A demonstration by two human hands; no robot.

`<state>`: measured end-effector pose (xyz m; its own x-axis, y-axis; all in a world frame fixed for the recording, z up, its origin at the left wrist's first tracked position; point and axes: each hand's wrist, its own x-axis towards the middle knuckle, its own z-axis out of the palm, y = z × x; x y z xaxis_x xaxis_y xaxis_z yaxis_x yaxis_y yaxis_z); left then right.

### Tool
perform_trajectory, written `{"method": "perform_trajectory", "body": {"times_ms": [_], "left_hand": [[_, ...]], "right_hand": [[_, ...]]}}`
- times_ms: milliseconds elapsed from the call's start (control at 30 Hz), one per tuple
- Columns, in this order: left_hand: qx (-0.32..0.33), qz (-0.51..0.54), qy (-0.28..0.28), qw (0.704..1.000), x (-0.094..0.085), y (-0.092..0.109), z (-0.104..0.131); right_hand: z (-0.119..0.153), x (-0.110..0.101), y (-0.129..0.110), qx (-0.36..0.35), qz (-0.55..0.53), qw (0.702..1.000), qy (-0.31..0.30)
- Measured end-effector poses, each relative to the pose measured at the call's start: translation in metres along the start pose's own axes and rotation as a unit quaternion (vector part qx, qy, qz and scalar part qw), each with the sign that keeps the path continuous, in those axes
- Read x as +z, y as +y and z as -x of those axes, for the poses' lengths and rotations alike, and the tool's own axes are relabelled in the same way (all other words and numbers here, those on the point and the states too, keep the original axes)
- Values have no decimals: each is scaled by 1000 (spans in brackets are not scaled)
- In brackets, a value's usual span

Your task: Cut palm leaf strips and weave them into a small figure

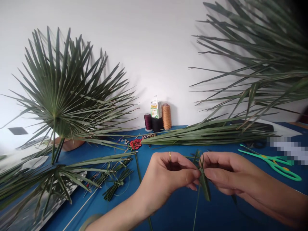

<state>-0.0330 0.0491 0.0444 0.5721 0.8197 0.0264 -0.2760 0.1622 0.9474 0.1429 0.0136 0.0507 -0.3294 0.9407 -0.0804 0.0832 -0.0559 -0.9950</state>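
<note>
Between my two hands, just above the blue table (178, 205), is a small folded piece of green palm leaf (204, 186) with a loop at its top and a thin strip hanging down. My left hand (172, 173), with a ring on one finger, pinches it from the left. From the other side, my right hand (223, 171) pinches it with thumb and fingers. The folded end points downward below the fingertips. Some fingers of both hands are partly hidden.
Green scissors (276, 163) lie at right. Large palm fans (57, 109) stand at left, and more leaves (271, 51) spread at upper right. Cut leaves (187, 134), a red rose piece (135, 144), an orange thread cone (166, 116) and a tied leaf bundle (116, 184) are also there.
</note>
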Motion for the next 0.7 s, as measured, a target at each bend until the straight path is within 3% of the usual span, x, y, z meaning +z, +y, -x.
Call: {"method": "perform_trajectory", "body": {"times_ms": [133, 267, 467, 700], "left_hand": [[1, -9, 1, 1000, -1, 0, -2], [9, -55, 7, 998, -5, 0, -6], [104, -155, 139, 973, -10, -3, -7], [115, -239, 61, 962, 0, 2, 4]], "right_hand": [[0, -1, 4, 9, 18, 1000, 2], [-4, 0, 7, 16, 30, 999, 42], [-10, -4, 8, -8, 48, 996, 74], [-1, -1, 5, -62, 187, 977, 82]]}}
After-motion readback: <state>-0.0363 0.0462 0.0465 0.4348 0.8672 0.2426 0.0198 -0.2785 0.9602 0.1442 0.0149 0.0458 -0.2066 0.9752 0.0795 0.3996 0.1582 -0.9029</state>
